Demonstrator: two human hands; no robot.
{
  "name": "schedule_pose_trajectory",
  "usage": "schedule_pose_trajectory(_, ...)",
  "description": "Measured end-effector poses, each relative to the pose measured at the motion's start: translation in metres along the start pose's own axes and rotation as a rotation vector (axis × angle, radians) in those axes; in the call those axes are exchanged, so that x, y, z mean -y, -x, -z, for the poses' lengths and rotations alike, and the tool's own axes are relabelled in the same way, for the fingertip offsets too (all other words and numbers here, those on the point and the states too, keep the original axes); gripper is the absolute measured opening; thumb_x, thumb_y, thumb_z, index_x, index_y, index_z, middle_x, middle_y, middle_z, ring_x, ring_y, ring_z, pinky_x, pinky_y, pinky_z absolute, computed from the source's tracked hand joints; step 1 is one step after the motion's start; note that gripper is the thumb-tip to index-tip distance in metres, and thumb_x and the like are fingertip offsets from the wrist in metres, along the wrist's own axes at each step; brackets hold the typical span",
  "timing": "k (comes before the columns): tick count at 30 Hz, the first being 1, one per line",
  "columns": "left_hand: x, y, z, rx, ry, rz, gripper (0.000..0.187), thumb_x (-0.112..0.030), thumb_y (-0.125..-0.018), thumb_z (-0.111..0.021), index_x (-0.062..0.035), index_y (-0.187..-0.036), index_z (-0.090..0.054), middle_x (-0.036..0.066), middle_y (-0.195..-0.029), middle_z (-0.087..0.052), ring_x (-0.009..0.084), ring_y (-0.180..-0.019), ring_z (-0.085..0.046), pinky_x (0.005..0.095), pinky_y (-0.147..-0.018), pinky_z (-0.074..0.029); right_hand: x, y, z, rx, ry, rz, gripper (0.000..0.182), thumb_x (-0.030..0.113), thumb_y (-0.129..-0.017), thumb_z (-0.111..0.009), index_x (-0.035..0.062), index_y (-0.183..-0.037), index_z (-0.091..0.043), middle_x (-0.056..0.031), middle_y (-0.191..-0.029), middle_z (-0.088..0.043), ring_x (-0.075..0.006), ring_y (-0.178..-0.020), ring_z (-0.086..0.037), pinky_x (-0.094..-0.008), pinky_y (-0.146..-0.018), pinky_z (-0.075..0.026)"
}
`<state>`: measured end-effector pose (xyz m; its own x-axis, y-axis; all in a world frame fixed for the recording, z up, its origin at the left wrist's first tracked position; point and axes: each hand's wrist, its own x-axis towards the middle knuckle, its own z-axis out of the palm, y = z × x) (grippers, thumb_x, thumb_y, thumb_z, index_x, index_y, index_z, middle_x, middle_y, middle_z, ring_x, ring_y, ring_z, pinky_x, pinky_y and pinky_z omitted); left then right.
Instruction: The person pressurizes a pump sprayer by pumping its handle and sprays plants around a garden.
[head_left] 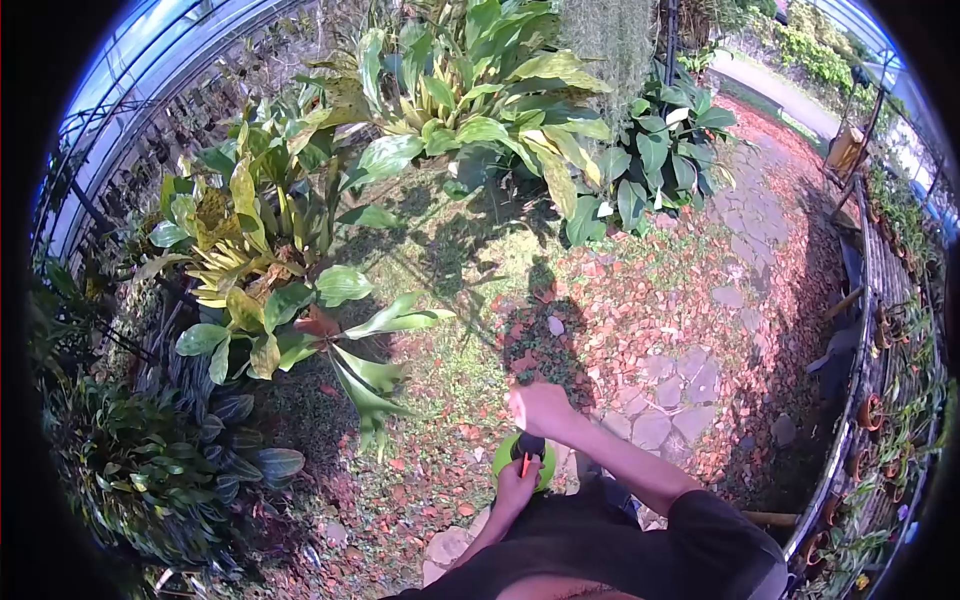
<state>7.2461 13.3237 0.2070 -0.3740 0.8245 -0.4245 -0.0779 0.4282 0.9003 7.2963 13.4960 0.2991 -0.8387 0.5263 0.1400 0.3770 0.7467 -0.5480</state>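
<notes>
A pump sprayer (502, 459) with a rounded green tank, a black top and an orange part is held close in front of my body. My left hand (517, 484) is wrapped round the black and orange part at its neck. Just above, my right hand (543, 410) is closed over the top end of the black piece, which its fingers hide. Bright sunlight washes out part of that hand. The lower tank is partly covered by my hands and dark shirt.
A staghorn fern (365, 375) spreads its fronds ahead to the left. Large broad-leaved plants (480, 90) stand beyond. Flat paving stones (675, 400) lie among red gravel. Along the right runs a raised bench (860, 400) with small pots; dark foliage (140, 470) fills the lower left.
</notes>
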Motion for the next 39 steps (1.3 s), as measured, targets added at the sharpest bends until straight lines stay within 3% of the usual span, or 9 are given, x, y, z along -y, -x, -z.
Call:
schedule_pose_trajectory(4, -0.012, 0.001, -0.042, -0.041, 0.068, 0.002, 0.041, -0.036, -0.096, -0.056, 0.0035, -0.086, -0.065, 0.001, -0.061, -0.055, 0.0075, -0.053, -0.051, 0.0247, -0.05, -0.039, -0.061, 0.037, -0.079, -0.461, -0.195, 0.096, 0.011, 0.022, -0.079, -0.059, 0.0117, -0.079, -0.064, -0.0117, -0.063, -0.063, -0.0311, -0.063, -0.065, -0.044, -0.057, -0.051)
schedule_pose_trajectory(8, -0.005, -0.001, -0.088, -0.077, -0.01, -0.022, 0.037, -0.033, -0.094, -0.058, 0.0021, -0.086, -0.065, 0.001, -0.061, -0.055, 0.0072, -0.054, -0.05, 0.0251, -0.051, -0.039, -0.052, 0.045, 0.05, -0.015, 0.034, -0.004, 0.017, 0.024, -0.083, -0.057, 0.0106, -0.074, -0.061, -0.0129, -0.061, -0.061, -0.0331, -0.06, -0.063, -0.0452, -0.057, -0.049)
schedule_pose_trajectory(13, -0.024, 0.005, -0.137, -0.105, -0.127, -0.052, 0.038, -0.033, -0.091, -0.06, 0.004, -0.087, -0.067, 0.008, -0.065, -0.063, 0.0156, -0.059, -0.059, 0.0316, -0.058, -0.046, -0.094, 0.097, 0.008, -0.289, -0.063, 0.163, 0.024, 0.022, -0.086, -0.051, 0.0061, -0.069, -0.058, -0.0142, -0.058, -0.06, -0.0348, -0.058, -0.062, -0.0462, -0.06, -0.049)
schedule_pose_trajectory(17, -0.055, 0.012, -0.172, -0.109, -0.258, -0.107, 0.039, -0.033, -0.091, -0.06, 0.0043, -0.088, -0.068, 0.014, -0.07, -0.068, 0.0224, -0.067, -0.067, 0.0349, -0.063, -0.049, -0.073, 0.095, 0.147, -0.121, 0.054, -0.113, 0.042, 0.031, -0.093, -0.046, 0.0036, -0.063, -0.058, -0.0158, -0.056, -0.06, -0.0374, -0.056, -0.061, -0.0489, -0.059, -0.048)
schedule_pose_trajectory(23, -0.046, -0.005, -0.204, -0.15, -0.252, -0.164, 0.04, -0.034, -0.09, -0.061, 0.0059, -0.088, -0.068, 0.016, -0.069, -0.067, 0.0225, -0.065, -0.067, 0.0358, -0.061, -0.049, -0.115, 0.119, 0.108, 0.055, 0.087, -0.026, 0.04, 0.031, -0.093, -0.048, 0.0042, -0.069, -0.065, -0.0176, -0.066, -0.064, -0.0374, -0.067, -0.065, -0.047, -0.063, -0.051)
schedule_pose_trajectory(26, -0.072, -0.01, -0.219, -0.136, -0.23, -0.147, 0.041, -0.034, -0.089, -0.063, 0.0068, -0.087, -0.067, 0.017, -0.066, -0.066, 0.0208, -0.063, -0.066, 0.0351, -0.06, -0.048, -0.097, 0.099, 0.197, -0.011, -0.024, -0.199, 0.037, 0.03, -0.092, -0.049, 0.003, -0.072, -0.065, -0.019, -0.064, -0.063, -0.0376, -0.066, -0.065, -0.0492, -0.063, -0.051)
schedule_pose_trajectory(29, -0.062, -0.029, -0.231, -0.138, -0.207, -0.13, 0.044, -0.036, -0.09, -0.063, 0.0076, -0.083, -0.067, 0.015, -0.061, -0.063, 0.0189, -0.057, -0.062, 0.0349, -0.057, -0.047, -0.164, 0.118, 0.079, 0.033, 0.085, -0.138, 0.035, 0.029, -0.093, -0.048, 0.0049, -0.073, -0.065, -0.0185, -0.067, -0.064, -0.0386, -0.067, -0.064, -0.049, -0.064, -0.051)
schedule_pose_trajectory(33, -0.084, -0.048, -0.257, -0.059, -0.173, -0.047, 0.039, -0.032, -0.091, -0.061, 0.0033, -0.075, -0.066, 0.002, -0.057, -0.057, 0.0086, -0.053, -0.051, 0.0288, -0.05, -0.04, -0.154, 0.109, 0.178, -0.068, 0.108, -0.168, 0.035, 0.029, -0.094, -0.049, 0.0037, -0.072, -0.061, -0.0179, -0.056, -0.058, -0.0366, -0.059, -0.063, -0.0457, -0.055, -0.05)
schedule_pose_trajectory(39, -0.077, -0.113, -0.307, -0.007, -0.263, -0.21, 0.048, -0.04, -0.088, -0.064, 0.0066, -0.076, -0.067, 0.017, -0.059, -0.062, 0.0242, -0.057, -0.064, 0.0375, -0.056, -0.046, -0.257, 0.119, 0.136, -0.179, 0.299, -0.292, 0.04, 0.032, -0.098, -0.044, 0.0042, -0.073, -0.059, -0.0177, -0.05, -0.053, -0.0363, -0.049, -0.059, -0.0471, -0.046, -0.045)
